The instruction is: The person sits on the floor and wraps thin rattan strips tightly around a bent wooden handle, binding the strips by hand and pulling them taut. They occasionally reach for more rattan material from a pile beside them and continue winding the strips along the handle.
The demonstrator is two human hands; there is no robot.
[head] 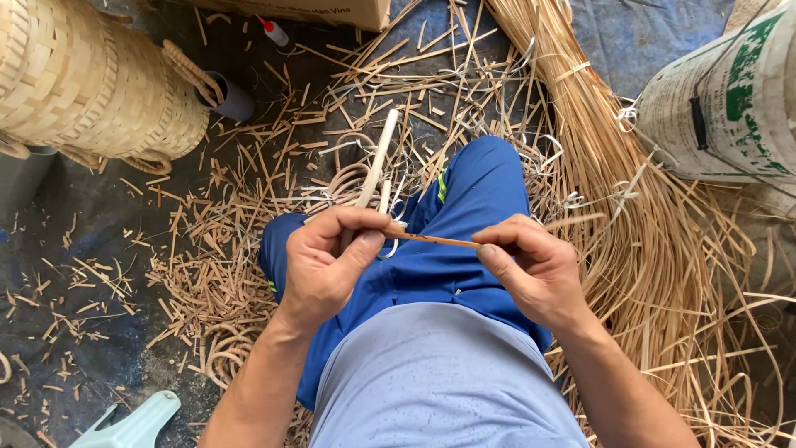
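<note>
My left hand grips a pale stick that points up and away from me, over my blue-trousered knees. My right hand pinches the other end of a thin brown rattan strip that runs between both hands. The strip's left end meets the stick under my left thumb. Both hands hover above my lap.
A woven bamboo basket lies at the upper left. Long rattan strands pile up on the right beside a white woven sack. Cut splinters litter the dark floor. A glue bottle and cardboard box sit at the top.
</note>
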